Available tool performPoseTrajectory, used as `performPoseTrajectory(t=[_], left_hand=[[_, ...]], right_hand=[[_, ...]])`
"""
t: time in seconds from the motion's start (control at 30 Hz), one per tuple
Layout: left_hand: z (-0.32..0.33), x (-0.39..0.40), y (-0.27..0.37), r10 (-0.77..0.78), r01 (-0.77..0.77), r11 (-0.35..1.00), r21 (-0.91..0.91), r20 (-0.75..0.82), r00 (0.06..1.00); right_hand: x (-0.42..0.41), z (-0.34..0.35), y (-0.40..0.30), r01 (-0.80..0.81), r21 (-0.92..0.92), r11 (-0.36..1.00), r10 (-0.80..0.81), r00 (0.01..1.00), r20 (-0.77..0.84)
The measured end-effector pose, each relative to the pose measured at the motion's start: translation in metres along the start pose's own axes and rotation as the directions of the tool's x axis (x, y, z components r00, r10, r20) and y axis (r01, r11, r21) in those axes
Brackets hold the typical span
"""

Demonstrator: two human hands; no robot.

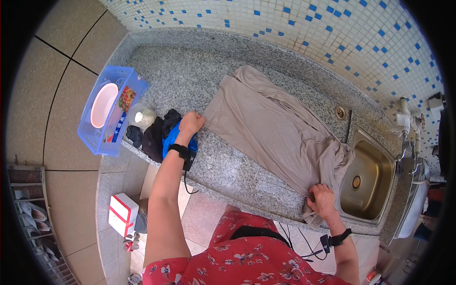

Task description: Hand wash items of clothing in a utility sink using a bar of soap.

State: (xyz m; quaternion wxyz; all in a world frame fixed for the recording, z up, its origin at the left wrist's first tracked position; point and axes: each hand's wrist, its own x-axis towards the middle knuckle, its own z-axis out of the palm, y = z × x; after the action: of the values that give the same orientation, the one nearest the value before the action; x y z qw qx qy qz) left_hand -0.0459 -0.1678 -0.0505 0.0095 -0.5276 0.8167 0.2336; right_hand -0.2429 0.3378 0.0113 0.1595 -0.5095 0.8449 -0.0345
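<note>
A wet-looking beige-grey cloth garment lies spread at a slant across the speckled granite counter. My left hand grips its left corner between thumb and fingers. At the near right end, my right hand is closed on a bunched part of the same garment, close to the sink's edge. Part of that bunch hangs at the counter's front edge. Creases gather toward the right, while the left part lies flatter. Beneath my left wrist is a blue cloth beside dark cloths.
A stainless steel sink is set into the counter at right, near a drain and taps. At left stand a blue plastic basket holding a pink basin, and a clear container. A white box sits below.
</note>
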Motion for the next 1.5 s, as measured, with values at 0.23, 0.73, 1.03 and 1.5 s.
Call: performPoseTrajectory(t=[0.23, 0.73, 1.03, 1.5], left_hand=[[-0.006, 0.018, -0.02, 0.182, -0.077, 0.901, -0.427, 0.211, 0.96], [0.015, -0.055, 0.073, 0.188, -0.153, 0.93, 0.334, -0.073, 0.98], [0.12, -0.131, 0.124, 0.591, -0.564, 0.799, 0.21, -0.095, 0.801], [0.138, -0.146, 0.13, 0.51, -0.412, 0.833, 0.37, -0.224, 0.83]], right_hand=[[-0.011, 0.006, 0.005, 0.052, -0.052, 0.997, -0.052, 0.999, -0.003], [-0.019, 0.009, -0.001, 0.167, -0.014, 0.986, -0.167, 0.984, -0.064], [-0.001, 0.019, -0.003, 0.224, 0.013, 0.975, -0.221, 0.968, -0.118], [0.014, 0.033, -0.001, 0.186, 0.146, 0.972, -0.171, 0.979, -0.11]])
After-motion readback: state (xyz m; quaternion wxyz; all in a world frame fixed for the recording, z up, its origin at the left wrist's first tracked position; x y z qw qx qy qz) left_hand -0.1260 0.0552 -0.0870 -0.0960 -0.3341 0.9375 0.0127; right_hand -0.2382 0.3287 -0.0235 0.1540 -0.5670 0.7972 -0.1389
